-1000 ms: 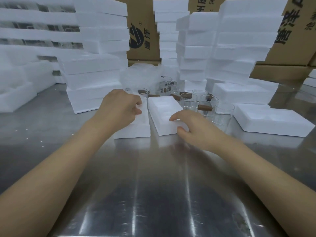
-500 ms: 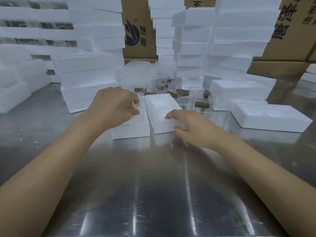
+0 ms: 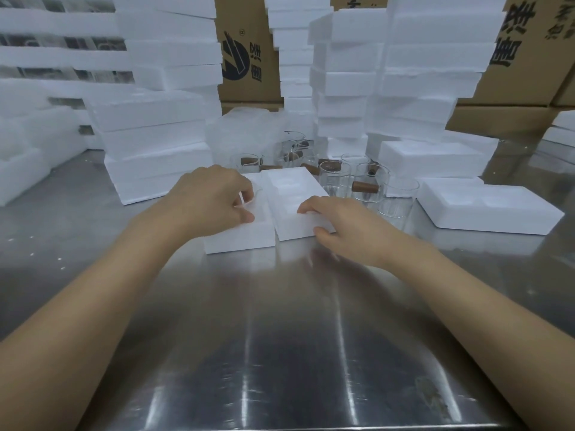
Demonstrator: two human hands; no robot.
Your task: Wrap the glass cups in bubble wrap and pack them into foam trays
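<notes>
Steadying two foam trays beside the waiting glasses

Two foam trays lie side by side on the steel table. The left hand curls its fingers into the left tray, apparently pinching something clear. The right hand grips the near corner of the right tray. Behind that tray stand the glass cups, unwrapped. Foam likely handles light and crumbly; glass slippery, fragile, best held round the body.

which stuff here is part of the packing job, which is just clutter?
In the job:
left hand on the left foam tray
right hand gripping the right foam tray
glass cups
bubble wrap

Lying about:
foam stacks
spare tray
cardboard boxes
steel table
</notes>
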